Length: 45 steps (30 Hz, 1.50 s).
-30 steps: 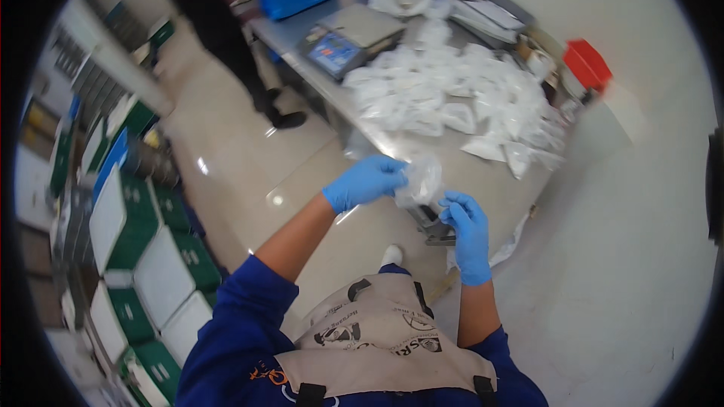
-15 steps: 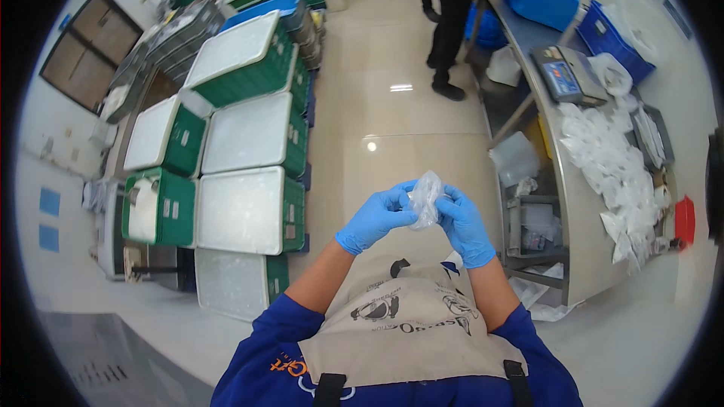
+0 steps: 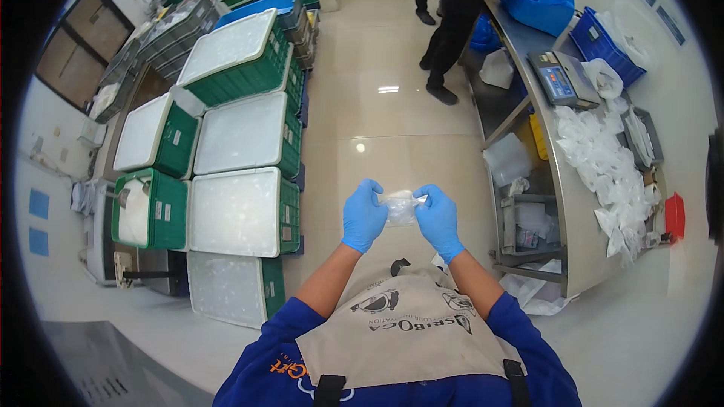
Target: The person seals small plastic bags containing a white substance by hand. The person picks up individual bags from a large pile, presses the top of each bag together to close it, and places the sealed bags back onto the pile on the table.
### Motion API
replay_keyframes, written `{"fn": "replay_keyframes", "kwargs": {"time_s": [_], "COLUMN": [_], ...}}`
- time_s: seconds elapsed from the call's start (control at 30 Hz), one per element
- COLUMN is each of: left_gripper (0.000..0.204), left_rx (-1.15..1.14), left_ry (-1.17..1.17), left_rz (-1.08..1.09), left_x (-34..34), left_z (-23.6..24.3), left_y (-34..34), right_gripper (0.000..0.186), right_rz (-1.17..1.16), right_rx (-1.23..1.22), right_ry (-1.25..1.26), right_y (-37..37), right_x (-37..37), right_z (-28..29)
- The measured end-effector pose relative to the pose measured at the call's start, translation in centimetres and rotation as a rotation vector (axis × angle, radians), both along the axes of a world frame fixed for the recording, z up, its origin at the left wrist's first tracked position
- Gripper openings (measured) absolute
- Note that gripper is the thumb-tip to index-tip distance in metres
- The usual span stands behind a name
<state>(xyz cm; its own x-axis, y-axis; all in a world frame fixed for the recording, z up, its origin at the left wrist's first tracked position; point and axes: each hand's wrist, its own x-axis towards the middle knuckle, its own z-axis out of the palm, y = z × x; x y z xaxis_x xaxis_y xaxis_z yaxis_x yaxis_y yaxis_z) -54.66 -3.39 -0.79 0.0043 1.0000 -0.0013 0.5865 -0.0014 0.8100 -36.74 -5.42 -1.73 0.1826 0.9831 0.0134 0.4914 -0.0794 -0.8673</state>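
Head — clear bag (image 3: 401, 213), between left grip (image 3: 364, 217), right grip (image 3: 439, 222)

2 gloved hands (image 3: 364, 217), clear bag (image 3: 401, 213) pinched between, green crates (image 3: 169, 215)

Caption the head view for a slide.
Gloved left hand and right hand hold a clear bag, with green crates at left, steel table at right.

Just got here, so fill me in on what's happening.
A person in blue gloves holds a small clear plastic bag stretched between the left hand and right hand, over the aisle. Whether it contains anything is hard to tell. To the right, a pile of white bags lies on a metal table near a scale. Farther off, a co-worker in dark clothes reaches to a blue bag.
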Motion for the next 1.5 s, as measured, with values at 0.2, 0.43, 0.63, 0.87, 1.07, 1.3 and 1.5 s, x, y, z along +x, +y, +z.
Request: {"fn": "replay_keyframes", "kwargs": {"time_s": [0.2, 0.43, 0.63, 0.87, 1.07, 1.3, 1.5], "left_gripper": [0.019, 0.013, 0.012, 0.037, 0.021, 0.021, 0.028], "left_rx": [0.224, 0.123, 0.248, -0.046, -0.335, -0.454, -0.418], "left_ry": [0.087, 0.137, 0.03, 0.08, -0.385, -0.65, -0.672], "left_rz": [-0.191, -0.373, -0.488, -0.588, -0.765, -0.972, -0.617], "left_x": [3.0, 5.1, 6.2, 8.3, 9.1, 9.7, 9.0], "left_z": [1.2, 1.7, -0.4, -0.2, 1.7, 3.6, 4.2], "left_y": [1.1, 1.8, 2.1, 2.3, 2.6, 1.3, 1.3], "right_gripper": [0.013, 0.013, 0.013, 0.032, 0.026, 0.021, 0.02], "right_rz": [-0.326, -0.261, -0.132, 0.151, -0.105, -0.397, -0.342], "right_rx": [0.131, -0.05, -0.209, -0.089, -0.078, 0.07, 0.046], "right_ry": [-0.17, -0.055, 1.041, 1.146, 0.491, 0.382, 0.218], "right_y": [1.1, -0.8, -2.8, -4.5, -5.3, -4.6, -4.4], "right_x": [3.3, 8.0, 8.5, 11.1, 11.4, 9.9, 8.6], "right_z": [0.3, -1.6, 1.0, 4.5, 2.3, 0.1, 2.2]}}
